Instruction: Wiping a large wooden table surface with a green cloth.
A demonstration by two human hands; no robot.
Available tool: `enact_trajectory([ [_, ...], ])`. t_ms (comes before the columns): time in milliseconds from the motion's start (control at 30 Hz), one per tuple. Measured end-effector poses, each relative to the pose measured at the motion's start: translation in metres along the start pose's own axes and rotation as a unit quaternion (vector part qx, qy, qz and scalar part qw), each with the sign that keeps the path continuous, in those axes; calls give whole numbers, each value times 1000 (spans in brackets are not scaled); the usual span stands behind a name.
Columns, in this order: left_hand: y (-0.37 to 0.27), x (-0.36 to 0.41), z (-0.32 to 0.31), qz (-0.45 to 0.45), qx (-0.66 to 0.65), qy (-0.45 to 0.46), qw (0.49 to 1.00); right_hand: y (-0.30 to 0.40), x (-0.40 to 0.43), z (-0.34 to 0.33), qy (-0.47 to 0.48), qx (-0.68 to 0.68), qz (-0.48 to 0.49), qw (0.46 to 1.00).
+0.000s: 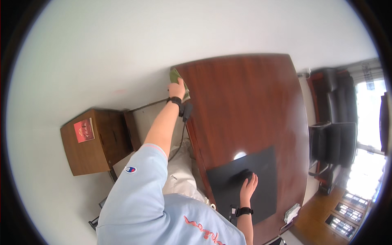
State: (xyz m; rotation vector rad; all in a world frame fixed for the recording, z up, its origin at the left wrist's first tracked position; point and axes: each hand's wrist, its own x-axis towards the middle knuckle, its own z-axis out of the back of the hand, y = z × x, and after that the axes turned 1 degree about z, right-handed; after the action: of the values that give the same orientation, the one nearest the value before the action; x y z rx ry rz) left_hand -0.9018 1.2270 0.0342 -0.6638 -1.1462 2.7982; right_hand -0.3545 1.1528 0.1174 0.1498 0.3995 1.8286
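Note:
My left hand (177, 88) grips a folded green cloth (175, 74) at the corner of a reddish-brown wooden desk (245, 98). Part of the cloth lies along the desk's edge and part is hidden under my fingers. On the near part of the desktop is a black desk mat (266, 171). Over the mat is my right hand (248, 189), empty, thumb apart from the fingers. A dark shadow lies beside it; whether the palm touches the mat I cannot tell. Both wrists wear black straps with small devices, and a cable hangs from the left one.
A wooden cabinet (82, 150) with a red booklet (84, 130) on top stands at the left, near a white wall (128, 55). A tissue pack (292, 212) sits at the desk's right edge. Black chairs (333, 144) are beyond the desk, near bright windows (367, 116).

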Motion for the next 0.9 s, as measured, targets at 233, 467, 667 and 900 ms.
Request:
enact_trajectory([
  [233, -28, 15, 13, 13, -103, 9, 995, 2, -22, -2, 17, -69, -35, 997],
  [467, -42, -16, 24, 43, -117, 12, 992, -17, -44, 1, 21, -109, -81, 991],
  [667, -22, -55, 12, 24, -52, -27, 998, -30, -51, 8, 40, -98, -70, 992],
  [900, 28, -124, 2, 19, -48, -31, 998, -65, -73, 12, 2, -91, -37, 995],
])
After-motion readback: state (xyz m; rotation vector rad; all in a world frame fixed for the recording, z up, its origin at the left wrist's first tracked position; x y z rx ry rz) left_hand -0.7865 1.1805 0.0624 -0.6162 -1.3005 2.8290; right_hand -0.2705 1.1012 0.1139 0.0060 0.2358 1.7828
